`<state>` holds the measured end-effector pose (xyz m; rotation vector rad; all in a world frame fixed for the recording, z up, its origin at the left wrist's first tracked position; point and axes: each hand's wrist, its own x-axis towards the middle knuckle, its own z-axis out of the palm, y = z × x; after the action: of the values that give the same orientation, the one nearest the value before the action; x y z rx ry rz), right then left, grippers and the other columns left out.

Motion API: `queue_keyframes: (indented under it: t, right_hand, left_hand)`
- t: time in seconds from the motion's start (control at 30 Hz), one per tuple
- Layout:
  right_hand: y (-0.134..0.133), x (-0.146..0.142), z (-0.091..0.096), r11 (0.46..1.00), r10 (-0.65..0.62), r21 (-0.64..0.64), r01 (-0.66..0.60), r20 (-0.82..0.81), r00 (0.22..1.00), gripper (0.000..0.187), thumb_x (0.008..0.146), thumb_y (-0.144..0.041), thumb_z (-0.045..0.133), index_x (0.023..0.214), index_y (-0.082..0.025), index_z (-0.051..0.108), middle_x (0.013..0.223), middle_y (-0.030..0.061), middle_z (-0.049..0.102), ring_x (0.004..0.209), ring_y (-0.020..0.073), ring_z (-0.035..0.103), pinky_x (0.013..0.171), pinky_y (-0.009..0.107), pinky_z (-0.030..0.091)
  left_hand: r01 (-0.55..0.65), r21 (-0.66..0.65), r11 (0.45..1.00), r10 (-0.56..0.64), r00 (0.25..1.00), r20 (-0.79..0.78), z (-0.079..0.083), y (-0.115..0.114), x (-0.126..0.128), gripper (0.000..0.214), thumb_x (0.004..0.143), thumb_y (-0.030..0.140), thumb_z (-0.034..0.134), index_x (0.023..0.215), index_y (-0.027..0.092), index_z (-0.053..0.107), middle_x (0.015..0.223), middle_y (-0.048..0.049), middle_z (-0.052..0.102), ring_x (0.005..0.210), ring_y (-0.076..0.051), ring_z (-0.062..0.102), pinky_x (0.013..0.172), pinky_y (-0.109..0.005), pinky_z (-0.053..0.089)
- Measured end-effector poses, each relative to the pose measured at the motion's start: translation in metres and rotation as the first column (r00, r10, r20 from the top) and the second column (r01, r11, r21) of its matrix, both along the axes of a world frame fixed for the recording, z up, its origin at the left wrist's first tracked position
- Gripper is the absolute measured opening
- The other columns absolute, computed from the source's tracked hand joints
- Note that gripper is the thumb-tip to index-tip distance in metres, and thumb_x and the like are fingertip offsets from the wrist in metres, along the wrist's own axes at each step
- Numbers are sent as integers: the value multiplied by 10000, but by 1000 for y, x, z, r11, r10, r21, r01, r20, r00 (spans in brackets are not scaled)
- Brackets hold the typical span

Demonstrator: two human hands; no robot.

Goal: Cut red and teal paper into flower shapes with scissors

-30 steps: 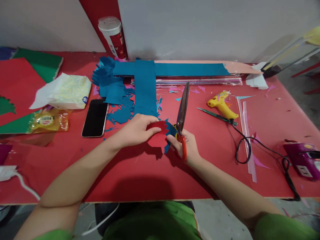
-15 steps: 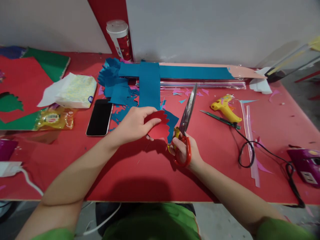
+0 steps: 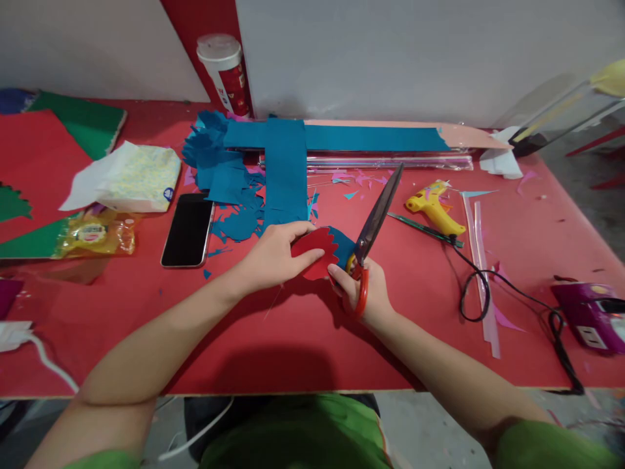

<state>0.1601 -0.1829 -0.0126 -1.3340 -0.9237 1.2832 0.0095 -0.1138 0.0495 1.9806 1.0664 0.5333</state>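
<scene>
Between the thumb and fingers of my left hand is a red paper piece with a zigzag edge. Blue paper lies against its back and shows past the toothed side. My right hand grips scissors with red and yellow handles; their blades point up and away and look closed. The right thumb touches the lower right edge of the red piece. Both hands are over the near middle of the red table. Some fingers are hidden behind the paper and the handles.
Blue paper strips and scraps lie beyond my hands. A phone and a tissue pack are to the left. At the right are a yellow glue gun, its black cord, and a purple power box. A cup stands at the back.
My right hand and the scissors have come closer to my left hand, and the right thumb now meets the red paper. The blades lean further right. The view has shifted slightly.
</scene>
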Motion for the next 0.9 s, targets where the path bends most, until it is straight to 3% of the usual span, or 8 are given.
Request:
queue_keyframes:
  t: [0.1, 0.2, 0.3, 0.43, 0.57, 0.7, 0.9]
  right_hand:
    - [0, 0, 2, 1000, -1, 16, 0, 73, 997, 283, 678, -400, 668, 662, -179, 493, 495, -59, 415, 414, 69, 387, 386, 201, 342]
    - [1, 0, 5, 1000, -8, 29, 4, 125, 992, 299, 643, -384, 698, 639, -185, 473, 478, -70, 395, 405, 68, 377, 387, 204, 335]
    - [1, -1, 8, 999, -5, 46, -2, 132, 991, 317, 627, -373, 714, 619, -187, 458, 474, -71, 390, 407, 68, 375, 385, 203, 317]
    - [1, 0, 8, 998, 40, 44, -44, 102, 994, 297, 652, -397, 691, 650, -184, 485, 517, -48, 449, 430, 72, 383, 388, 205, 313]
    - [-2, 1, 2, 986, 141, 94, -135, -69, 988, 378, 648, -515, 664, 801, -190, 548, 732, 22, 566, 565, 114, 487, 416, 214, 367]
    - [-6, 0, -5, 952, 293, 149, -266, -202, 934, 451, 688, -594, 597, 893, -193, 564, 841, 53, 560, 671, 143, 533, 439, 212, 408]
    - [-11, 0, -10, 888, 458, 169, -427, -265, 848, 490, 739, -623, 520, 965, -189, 543, 869, 60, 534, 693, 142, 538, 452, 208, 435]
  left_hand:
    - [32, -221, 975, -24, 999, 39, 1, 2, -1, 351, 687, 346, 644, 972, 144, 600, 930, -56, 674, 813, -180, 615, 702, -270, 468]
    - [63, -335, 940, -58, 998, 25, 4, 0, 1, 178, 723, 292, 595, 800, 133, 617, 715, -19, 663, 650, -145, 595, 605, -248, 453]
    - [58, -308, 950, -62, 998, -2, 7, -2, 3, 149, 732, 243, 570, 636, 130, 585, 609, 0, 625, 599, -130, 573, 578, -236, 432]
    - [29, -233, 972, -29, 1000, 1, 9, 2, -2, 188, 714, 274, 598, 590, 135, 576, 590, 3, 621, 574, -130, 563, 540, -231, 420]
    - [-155, -151, 976, 168, 983, 77, 17, 8, -13, 196, 684, 322, 652, 638, 137, 607, 622, -9, 641, 588, -146, 579, 539, -249, 445]
    - [-313, -151, 938, 342, 906, 248, 26, 13, -23, 187, 656, 304, 696, 632, 149, 594, 619, 10, 632, 584, -126, 588, 554, -243, 482]
    - [-267, -377, 887, 452, 671, 588, 28, 17, -27, 197, 579, 238, 761, 706, 159, 633, 637, 20, 659, 534, -111, 623, 511, -220, 534]
